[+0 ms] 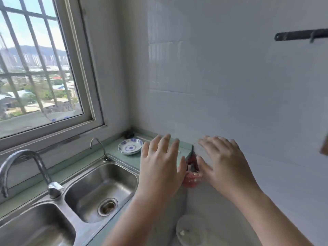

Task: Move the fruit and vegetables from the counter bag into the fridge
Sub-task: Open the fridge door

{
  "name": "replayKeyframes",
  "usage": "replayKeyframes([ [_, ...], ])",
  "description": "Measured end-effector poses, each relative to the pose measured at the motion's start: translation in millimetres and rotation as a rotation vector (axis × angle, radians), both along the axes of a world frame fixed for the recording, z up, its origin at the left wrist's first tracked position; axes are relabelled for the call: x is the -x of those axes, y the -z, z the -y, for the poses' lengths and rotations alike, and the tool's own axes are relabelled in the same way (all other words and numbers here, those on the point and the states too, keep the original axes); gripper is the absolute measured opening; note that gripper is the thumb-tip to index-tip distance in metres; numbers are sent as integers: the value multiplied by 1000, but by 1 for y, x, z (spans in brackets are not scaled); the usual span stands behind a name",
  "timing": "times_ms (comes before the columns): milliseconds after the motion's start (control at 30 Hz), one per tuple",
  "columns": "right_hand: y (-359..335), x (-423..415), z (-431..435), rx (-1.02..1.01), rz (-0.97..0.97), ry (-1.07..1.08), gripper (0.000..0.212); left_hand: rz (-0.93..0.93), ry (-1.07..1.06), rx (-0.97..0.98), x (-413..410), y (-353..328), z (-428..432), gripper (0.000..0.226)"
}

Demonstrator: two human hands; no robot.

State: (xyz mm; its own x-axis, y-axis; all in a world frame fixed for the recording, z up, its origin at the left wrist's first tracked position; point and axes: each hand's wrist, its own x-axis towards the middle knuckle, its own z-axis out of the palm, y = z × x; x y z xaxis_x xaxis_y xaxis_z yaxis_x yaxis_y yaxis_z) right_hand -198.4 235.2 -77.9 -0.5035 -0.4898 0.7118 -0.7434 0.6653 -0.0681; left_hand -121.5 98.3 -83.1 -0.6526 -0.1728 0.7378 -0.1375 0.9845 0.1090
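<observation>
My left hand (161, 162) and my right hand (225, 164) are raised side by side over the right end of the green counter (115, 157). Both are open with fingers spread, and neither holds anything. Between them, at the counter's end against the tiled wall, shows a blurry red thing (192, 176). Most of it is hidden by my hands, so I cannot tell whether it is a bag. No fruit, vegetables or fridge are in view.
A steel double sink (101, 189) with a large tap (23, 160) fills the left. Stacked blue-and-white dishes (130, 146) sit in the counter corner under the window (35, 68). A black hook rail (301, 35) is on the wall. A white round container (191, 231) stands on the floor below.
</observation>
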Motion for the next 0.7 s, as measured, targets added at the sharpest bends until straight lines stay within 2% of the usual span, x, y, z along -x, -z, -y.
replayKeyframes([
  [233,0,19,-124,-1,-10,241,45,27,241,10,54,-3,-107,45],
  [467,-10,22,-284,48,-52,515,39,26,546,35,99,-12,-269,45],
  [700,-4,3,-432,3,-63,831,39,28,835,19,124,-2,-417,44],
])
